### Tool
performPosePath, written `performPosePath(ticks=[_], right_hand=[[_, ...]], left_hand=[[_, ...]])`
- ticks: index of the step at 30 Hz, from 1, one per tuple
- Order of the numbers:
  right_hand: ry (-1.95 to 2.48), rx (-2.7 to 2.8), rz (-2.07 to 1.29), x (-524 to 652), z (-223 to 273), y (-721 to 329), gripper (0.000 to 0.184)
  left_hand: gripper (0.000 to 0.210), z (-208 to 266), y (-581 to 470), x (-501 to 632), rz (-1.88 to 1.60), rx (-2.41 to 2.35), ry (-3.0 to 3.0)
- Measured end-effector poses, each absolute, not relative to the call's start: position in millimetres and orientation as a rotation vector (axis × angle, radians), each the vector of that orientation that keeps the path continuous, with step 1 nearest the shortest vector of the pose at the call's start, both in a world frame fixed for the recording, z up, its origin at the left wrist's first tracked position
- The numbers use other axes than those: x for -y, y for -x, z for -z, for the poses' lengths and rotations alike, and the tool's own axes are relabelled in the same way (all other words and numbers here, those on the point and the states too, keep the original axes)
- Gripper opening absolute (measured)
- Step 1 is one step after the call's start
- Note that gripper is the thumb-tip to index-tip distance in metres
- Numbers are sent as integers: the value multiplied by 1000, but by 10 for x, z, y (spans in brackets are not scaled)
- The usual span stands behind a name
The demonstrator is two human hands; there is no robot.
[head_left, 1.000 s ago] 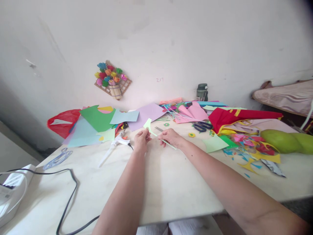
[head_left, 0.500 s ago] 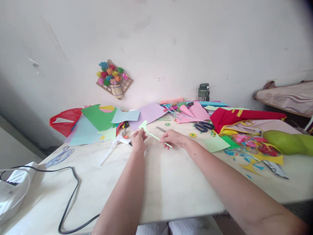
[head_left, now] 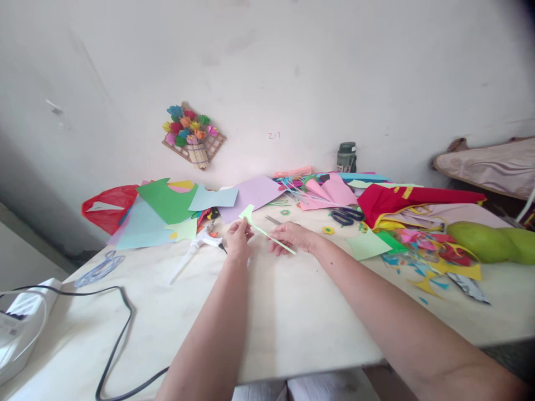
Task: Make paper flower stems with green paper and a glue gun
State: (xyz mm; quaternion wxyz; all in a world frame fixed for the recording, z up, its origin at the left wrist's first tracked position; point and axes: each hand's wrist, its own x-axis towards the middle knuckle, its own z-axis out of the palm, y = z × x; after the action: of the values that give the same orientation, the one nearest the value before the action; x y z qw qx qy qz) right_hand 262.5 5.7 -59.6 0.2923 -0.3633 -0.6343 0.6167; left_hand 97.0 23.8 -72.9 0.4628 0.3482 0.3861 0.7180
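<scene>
My left hand (head_left: 239, 238) pinches the wide, notched end of a light green paper cutout (head_left: 247, 214). Its long thin strip slants down to the right, across the curled fingers of my right hand (head_left: 290, 238). A pointed metal blade (head_left: 273, 220) shows at the back of my right hand; whether the hand holds it or it lies on the table is unclear. Left of my left hand lies a white glue gun (head_left: 204, 239). Small paper flowers, one green (head_left: 285, 212) and one yellow (head_left: 328, 230), lie beyond my right hand.
Paper sheets, among them green (head_left: 167, 200) and purple (head_left: 254, 195), line the table's back. Dark-handled scissors (head_left: 346, 216), scraps (head_left: 430, 267) and a green bottle (head_left: 346, 157) are at the right. A black cable (head_left: 125, 328) runs from a power strip (head_left: 33, 301) at the left.
My right fingers have loosened and shifted slightly; the green strip now passes in front of them where a finger covered it before. My left hand keeps its pinch. The view has shifted slightly.
</scene>
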Motion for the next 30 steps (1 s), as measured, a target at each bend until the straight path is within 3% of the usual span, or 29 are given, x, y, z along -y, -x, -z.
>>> performPosePath(ticks=[7, 21, 30], right_hand=[[1055, 1653, -1421, -78, 663, -2493, 19], [999, 1868, -1365, -1, 499, -2627, 16], [914, 1995, -1574, -102, 497, -2964, 23]], left_hand=[[24, 721, -967, -258, -1803, -994, -785], [19, 698, -893, -241, -1865, -1048, -698], [17, 674, -766, -289, -1921, -993, -486]])
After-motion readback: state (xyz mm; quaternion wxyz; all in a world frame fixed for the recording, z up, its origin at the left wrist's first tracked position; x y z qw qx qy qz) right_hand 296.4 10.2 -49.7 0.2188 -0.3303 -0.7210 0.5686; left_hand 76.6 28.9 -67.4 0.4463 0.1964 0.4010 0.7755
